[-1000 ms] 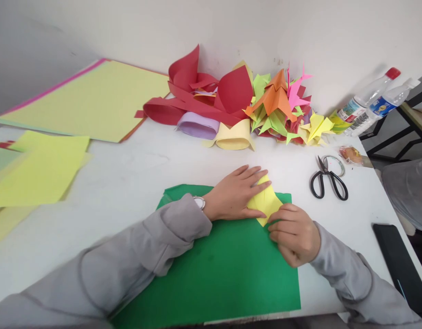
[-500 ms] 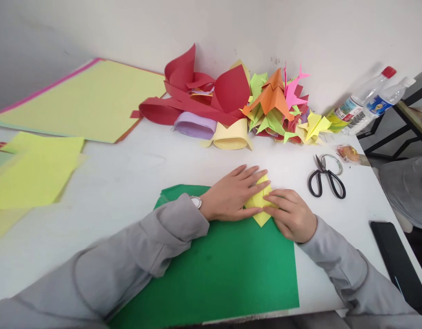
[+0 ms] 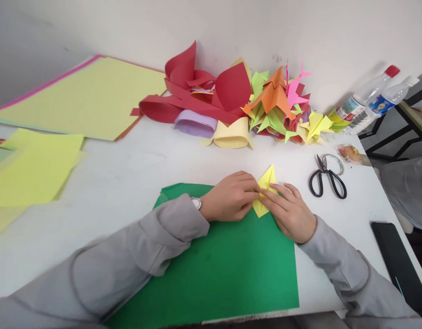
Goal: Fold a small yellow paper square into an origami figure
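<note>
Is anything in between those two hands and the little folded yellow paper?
Nothing visible: the fingers of both the left hand and right hand reach the folded yellow paper directly. The black-handled scissors lie off to the right, out of the way.

No words or numbers we can read. Printed labels sit on two bottles, both too small for us to make out. Red-capped bottle [image 3: 371,91]: multicoloured label [image 3: 349,108], lettering illegible. White-capped bottle [image 3: 398,94]: blue label [image 3: 381,105] with a small yellow mark and white shapes, brand unclear to us. Dark print shows beside the blue part; we can't decipher it.
</note>
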Demonstrator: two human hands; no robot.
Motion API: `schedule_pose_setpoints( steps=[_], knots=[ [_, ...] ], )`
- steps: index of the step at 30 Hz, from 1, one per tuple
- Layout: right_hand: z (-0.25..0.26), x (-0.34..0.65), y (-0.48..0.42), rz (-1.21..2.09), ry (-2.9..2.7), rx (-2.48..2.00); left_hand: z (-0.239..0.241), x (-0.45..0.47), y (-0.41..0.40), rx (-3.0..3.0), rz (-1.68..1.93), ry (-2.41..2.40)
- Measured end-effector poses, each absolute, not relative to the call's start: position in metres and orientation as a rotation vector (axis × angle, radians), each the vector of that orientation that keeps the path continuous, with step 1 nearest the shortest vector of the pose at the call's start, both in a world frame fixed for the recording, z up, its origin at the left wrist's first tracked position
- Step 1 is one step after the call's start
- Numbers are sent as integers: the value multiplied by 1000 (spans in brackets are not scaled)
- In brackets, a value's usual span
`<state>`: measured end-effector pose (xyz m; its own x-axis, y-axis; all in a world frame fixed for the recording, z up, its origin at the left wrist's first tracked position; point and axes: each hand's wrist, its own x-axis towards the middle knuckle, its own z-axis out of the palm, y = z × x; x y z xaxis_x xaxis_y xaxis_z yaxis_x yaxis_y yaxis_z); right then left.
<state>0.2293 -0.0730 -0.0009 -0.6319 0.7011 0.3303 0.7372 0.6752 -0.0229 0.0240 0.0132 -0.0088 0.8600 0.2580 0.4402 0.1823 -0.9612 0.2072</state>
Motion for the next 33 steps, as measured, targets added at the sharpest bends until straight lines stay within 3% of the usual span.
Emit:
schedule_pose_setpoints(
  steps=[33],
  knots=[
    [-8,234,-62,-121,-2359,-952,0,13,4,2987,513,240]
  ],
)
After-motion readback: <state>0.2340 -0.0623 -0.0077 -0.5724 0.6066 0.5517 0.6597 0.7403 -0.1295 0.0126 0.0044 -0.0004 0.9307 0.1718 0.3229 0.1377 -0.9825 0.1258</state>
